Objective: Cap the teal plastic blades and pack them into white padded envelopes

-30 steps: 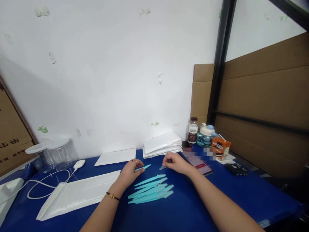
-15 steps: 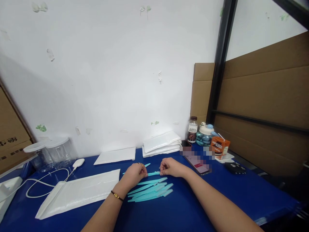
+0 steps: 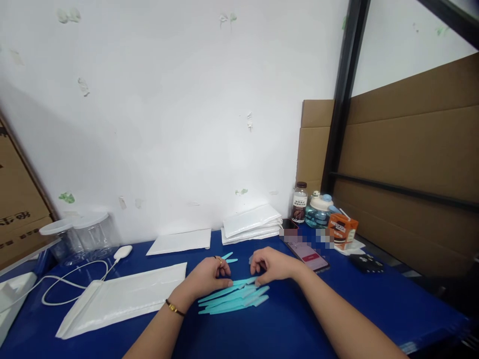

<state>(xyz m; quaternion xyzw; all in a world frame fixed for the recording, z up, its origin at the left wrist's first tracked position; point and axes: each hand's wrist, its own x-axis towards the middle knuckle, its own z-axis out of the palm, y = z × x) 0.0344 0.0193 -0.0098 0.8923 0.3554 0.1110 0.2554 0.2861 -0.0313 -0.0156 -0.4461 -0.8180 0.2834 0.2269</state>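
Note:
Several slim turquoise sticks (image 3: 234,299) lie in an overlapping row on the blue table. At the row's far edge, my left hand (image 3: 214,274) has its thumb tip by one end of the farthest stick (image 3: 242,282), its fingers curled. My right hand (image 3: 270,265) touches that stick's other end with its thumb, the fingers bent and apart from the thumb. Beyond my left hand, tips of more turquoise sticks (image 3: 230,258) show, partly hidden by it. A white padded envelope (image 3: 127,296) lies left of my left hand.
White envelopes (image 3: 252,223) are stacked at the back, with another (image 3: 179,241) to their left. Clear containers (image 3: 93,234) and a white cable (image 3: 63,301) are on the left. A phone (image 3: 307,255), bottle (image 3: 299,203), blue jug (image 3: 318,214) and orange carton (image 3: 341,230) stand or lie right.
Both hands have moved slightly nearer, from a farther stick to the row's far edge. The fingers of both hands have loosened, and two stick tips now show beyond my left hand.

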